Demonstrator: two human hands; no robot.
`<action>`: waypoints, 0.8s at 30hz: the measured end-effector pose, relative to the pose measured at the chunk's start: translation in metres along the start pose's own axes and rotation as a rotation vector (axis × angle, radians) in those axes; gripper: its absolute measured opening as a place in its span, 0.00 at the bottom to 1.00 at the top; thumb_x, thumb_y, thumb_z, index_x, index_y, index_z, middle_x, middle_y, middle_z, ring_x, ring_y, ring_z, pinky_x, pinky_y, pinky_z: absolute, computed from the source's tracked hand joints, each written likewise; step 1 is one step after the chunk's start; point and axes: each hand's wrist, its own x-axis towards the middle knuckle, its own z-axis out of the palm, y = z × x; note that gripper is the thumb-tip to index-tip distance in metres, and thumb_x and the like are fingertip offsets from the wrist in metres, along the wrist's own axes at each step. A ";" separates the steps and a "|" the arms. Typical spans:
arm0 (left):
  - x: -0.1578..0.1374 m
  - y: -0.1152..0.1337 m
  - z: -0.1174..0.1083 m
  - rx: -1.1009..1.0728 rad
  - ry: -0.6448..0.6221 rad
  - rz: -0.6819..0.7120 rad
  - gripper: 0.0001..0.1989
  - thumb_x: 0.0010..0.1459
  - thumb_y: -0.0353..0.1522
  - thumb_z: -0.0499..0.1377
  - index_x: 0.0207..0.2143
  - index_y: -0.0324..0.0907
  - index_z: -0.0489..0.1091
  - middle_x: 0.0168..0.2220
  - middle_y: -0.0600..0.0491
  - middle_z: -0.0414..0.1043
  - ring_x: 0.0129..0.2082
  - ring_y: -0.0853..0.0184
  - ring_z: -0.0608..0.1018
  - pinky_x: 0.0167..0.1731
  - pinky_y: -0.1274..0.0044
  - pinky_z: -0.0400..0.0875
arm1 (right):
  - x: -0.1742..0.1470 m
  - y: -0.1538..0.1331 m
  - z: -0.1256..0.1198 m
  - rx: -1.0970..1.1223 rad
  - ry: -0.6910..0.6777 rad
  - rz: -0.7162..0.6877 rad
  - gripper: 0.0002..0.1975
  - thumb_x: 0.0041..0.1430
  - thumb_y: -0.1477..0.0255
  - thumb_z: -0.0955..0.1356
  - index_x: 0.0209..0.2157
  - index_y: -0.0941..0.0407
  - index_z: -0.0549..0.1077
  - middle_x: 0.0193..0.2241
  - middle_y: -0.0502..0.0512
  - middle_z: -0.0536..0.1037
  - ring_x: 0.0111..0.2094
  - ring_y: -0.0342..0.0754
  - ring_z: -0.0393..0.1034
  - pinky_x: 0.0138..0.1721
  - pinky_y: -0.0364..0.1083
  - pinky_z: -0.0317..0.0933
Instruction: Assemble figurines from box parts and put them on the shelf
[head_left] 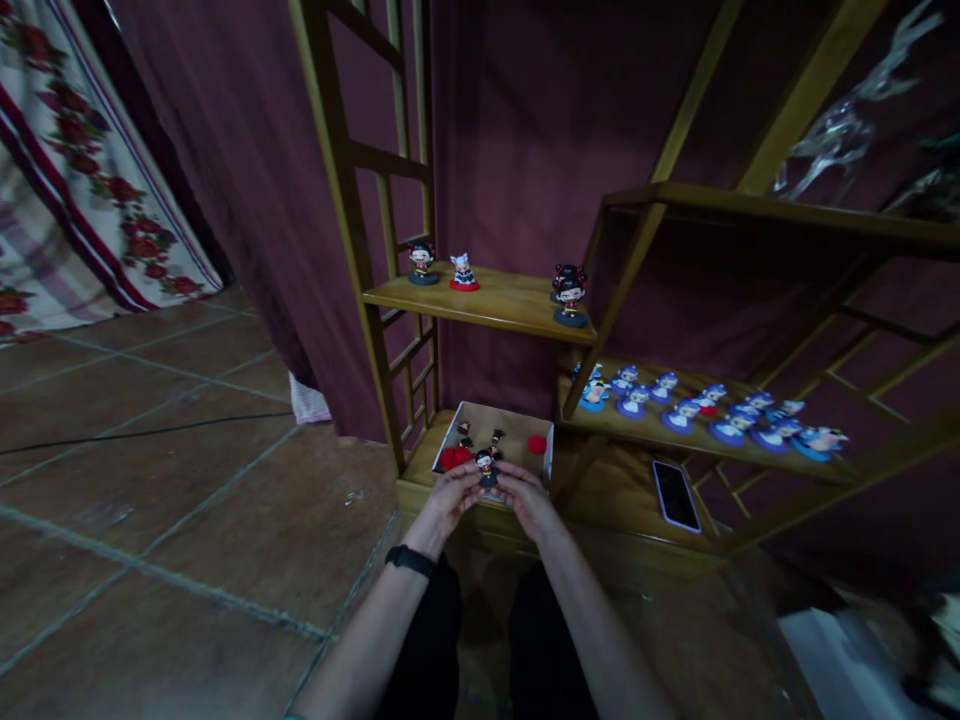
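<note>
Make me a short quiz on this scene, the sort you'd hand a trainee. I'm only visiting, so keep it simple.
1. What are the left hand and the right hand holding together?
2. True or false: the smartphone lies to the right of the open box, outside it.
3. Where is the dark wristband worn? A) on the left wrist; B) on the right wrist; C) on both wrists.

Key:
1. A black-haired figurine with a dark base.
2. True.
3. A.
</note>
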 end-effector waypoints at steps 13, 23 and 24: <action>-0.042 -0.017 -0.025 -0.019 0.019 0.074 0.08 0.46 0.21 0.60 0.32 0.35 0.71 0.28 0.49 0.74 0.23 0.74 0.74 0.26 0.83 0.70 | -0.020 0.025 0.012 -0.048 -0.003 0.092 0.13 0.35 0.76 0.71 0.29 0.59 0.73 0.27 0.55 0.77 0.31 0.48 0.72 0.39 0.50 0.64; -0.040 -0.022 -0.022 -0.046 0.010 0.157 0.11 0.46 0.20 0.59 0.34 0.35 0.70 0.31 0.49 0.73 0.26 0.74 0.75 0.29 0.83 0.70 | -0.012 0.024 0.008 -0.040 -0.073 0.088 0.18 0.36 0.75 0.71 0.35 0.57 0.73 0.32 0.55 0.76 0.34 0.47 0.71 0.41 0.49 0.63; -0.040 -0.023 -0.021 -0.048 0.017 0.162 0.10 0.46 0.19 0.59 0.33 0.35 0.70 0.30 0.49 0.73 0.26 0.74 0.74 0.29 0.83 0.69 | -0.012 0.023 0.008 -0.048 -0.077 0.082 0.19 0.36 0.74 0.71 0.36 0.57 0.73 0.34 0.55 0.76 0.35 0.47 0.71 0.41 0.49 0.63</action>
